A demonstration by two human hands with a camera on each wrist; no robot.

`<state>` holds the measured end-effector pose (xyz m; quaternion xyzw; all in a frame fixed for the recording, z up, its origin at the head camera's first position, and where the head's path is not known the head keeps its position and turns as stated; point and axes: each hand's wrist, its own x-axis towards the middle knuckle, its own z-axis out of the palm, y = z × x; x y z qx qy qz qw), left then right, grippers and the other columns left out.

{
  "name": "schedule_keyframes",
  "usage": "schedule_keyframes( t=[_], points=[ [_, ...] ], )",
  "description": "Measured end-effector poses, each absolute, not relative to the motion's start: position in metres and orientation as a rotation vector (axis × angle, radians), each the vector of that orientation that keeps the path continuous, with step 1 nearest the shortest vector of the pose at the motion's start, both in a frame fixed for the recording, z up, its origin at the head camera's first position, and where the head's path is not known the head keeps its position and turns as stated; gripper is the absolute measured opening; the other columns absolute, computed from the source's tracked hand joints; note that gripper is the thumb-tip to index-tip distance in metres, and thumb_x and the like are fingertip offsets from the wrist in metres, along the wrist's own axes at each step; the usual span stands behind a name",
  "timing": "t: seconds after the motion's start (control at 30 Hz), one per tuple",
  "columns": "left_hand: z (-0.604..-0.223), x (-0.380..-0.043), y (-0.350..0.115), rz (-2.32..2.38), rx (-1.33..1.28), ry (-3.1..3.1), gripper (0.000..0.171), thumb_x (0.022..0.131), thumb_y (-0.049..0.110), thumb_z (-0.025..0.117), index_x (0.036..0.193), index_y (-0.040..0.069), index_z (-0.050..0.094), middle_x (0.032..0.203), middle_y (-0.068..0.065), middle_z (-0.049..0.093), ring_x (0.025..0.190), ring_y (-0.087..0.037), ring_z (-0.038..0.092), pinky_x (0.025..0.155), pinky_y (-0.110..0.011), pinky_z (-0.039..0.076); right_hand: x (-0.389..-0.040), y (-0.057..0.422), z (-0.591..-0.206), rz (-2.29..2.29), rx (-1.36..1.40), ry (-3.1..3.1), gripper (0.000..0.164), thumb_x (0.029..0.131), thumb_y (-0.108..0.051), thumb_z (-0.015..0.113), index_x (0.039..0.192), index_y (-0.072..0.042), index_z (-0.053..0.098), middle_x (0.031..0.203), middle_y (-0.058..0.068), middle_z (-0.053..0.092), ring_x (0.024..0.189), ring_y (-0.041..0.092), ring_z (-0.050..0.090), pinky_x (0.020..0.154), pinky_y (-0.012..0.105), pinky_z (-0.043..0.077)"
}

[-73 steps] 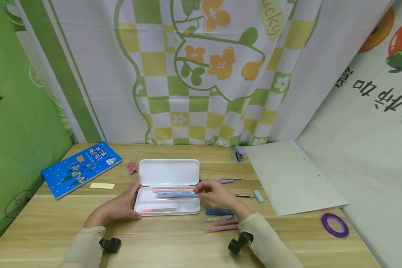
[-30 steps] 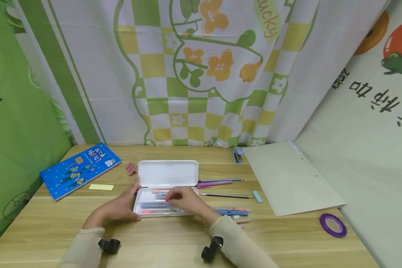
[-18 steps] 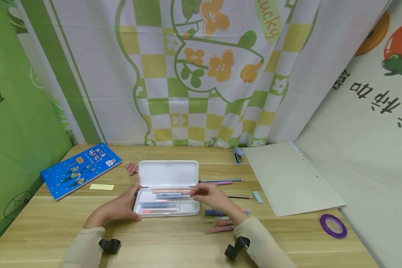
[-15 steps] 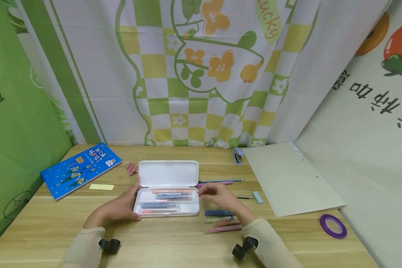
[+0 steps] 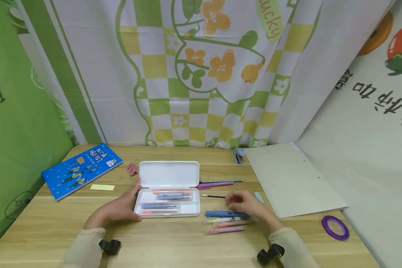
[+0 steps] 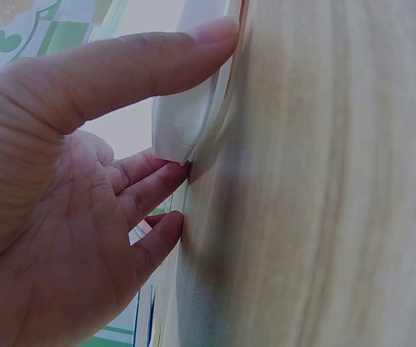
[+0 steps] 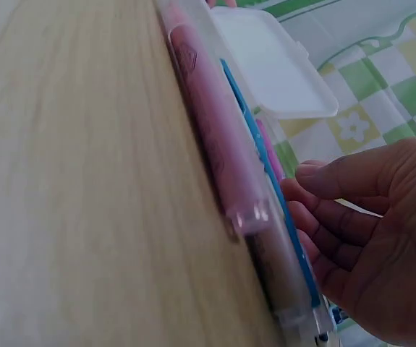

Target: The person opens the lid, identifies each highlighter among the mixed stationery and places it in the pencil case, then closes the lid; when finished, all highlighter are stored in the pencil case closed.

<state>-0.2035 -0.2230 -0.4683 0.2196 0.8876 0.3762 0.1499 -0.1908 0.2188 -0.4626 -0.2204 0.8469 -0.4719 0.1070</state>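
A white pencil case (image 5: 169, 173) lies with its lid up at the middle of the table. My left hand (image 5: 121, 205) grips its left end; in the left wrist view the thumb lies along the front edge and fingertips touch the back corner. Inside, blue-grey pens (image 5: 159, 206) and an orange pen (image 5: 167, 191) rest in two compartments. My right hand (image 5: 246, 204) hovers loosely curled over the right end of a black pencil (image 5: 213, 195), beside a dark blue pen (image 5: 225, 213) and several highlighters (image 5: 225, 230). Nothing shows between its fingers in the right wrist view.
A purple pen (image 5: 217, 184) and a dark pencil (image 5: 236, 181) lie right of the case. Farther right are a light-blue eraser (image 5: 259, 197), a stapler (image 5: 238, 156), a pale folder (image 5: 294, 182) and purple tape (image 5: 335, 227). Left are a blue book (image 5: 82, 171), yellow sticky notes (image 5: 102, 187) and pink binder clips (image 5: 132, 168).
A blue-grey pen has come into the case's front compartment. My right hand has let go inside the case and moved right over the loose pens. The left hand stays on the case.
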Motion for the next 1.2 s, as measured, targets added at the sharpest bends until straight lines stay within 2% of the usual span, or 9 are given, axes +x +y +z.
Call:
schedule_keyframes(
  t=[0.13,0.4,0.8,1.07,1.2],
  points=[
    [-0.468,-0.203,-0.223,1.085,0.634,2.549,0.128,0.068,0.022,0.085,0.148,0.001,-0.013,0.151,-0.032,0.005,0.137,-0.050,0.005,0.108,-0.063,0.007,-0.188,0.227,-0.465,-1.403,-0.632,2.430,0.015,0.083,0.009,0.061,0.098,0.011,0.063,0.090,0.018,0.064,0.081,0.015,0.057,0.071,0.022,0.049],
    [-0.469,-0.202,-0.222,1.090,0.639,2.548,0.127,0.068,0.022,0.085,0.148,-0.001,-0.012,0.150,-0.033,0.008,0.136,-0.050,0.008,0.108,-0.064,0.008,-0.189,0.232,-0.469,-1.377,-0.601,2.424,0.016,0.082,0.009,0.061,0.098,0.008,0.064,0.090,0.014,0.063,0.080,0.014,0.056,0.070,0.021,0.049],
    [-0.468,-0.204,-0.222,1.082,0.636,2.539,0.128,0.069,0.022,0.085,0.148,0.001,-0.014,0.151,-0.032,0.001,0.137,-0.051,0.003,0.108,-0.064,0.007,-0.189,0.228,-0.468,-1.410,-0.531,2.423,0.014,0.086,0.005,0.061,0.100,0.008,0.064,0.090,0.014,0.062,0.079,0.015,0.054,0.069,0.022,0.048],
    [-0.465,-0.202,-0.223,1.078,0.636,2.546,0.128,0.068,0.022,0.085,0.148,-0.001,-0.013,0.150,-0.033,0.003,0.137,-0.052,0.004,0.108,-0.064,0.008,-0.197,0.199,-0.457,-1.338,-0.643,2.548,0.014,0.085,-0.004,0.066,0.099,0.000,0.068,0.089,0.005,0.065,0.080,0.011,0.057,0.071,0.023,0.048],
    [-0.465,-0.202,-0.222,1.076,0.636,2.546,0.128,0.068,0.022,0.085,0.148,0.000,-0.013,0.150,-0.033,0.003,0.136,-0.052,0.005,0.107,-0.065,0.008,-0.203,0.172,-0.449,-1.373,-0.751,2.513,0.012,0.087,-0.004,0.065,0.098,0.000,0.068,0.088,0.006,0.066,0.080,0.010,0.057,0.071,0.025,0.049]
  ],
)
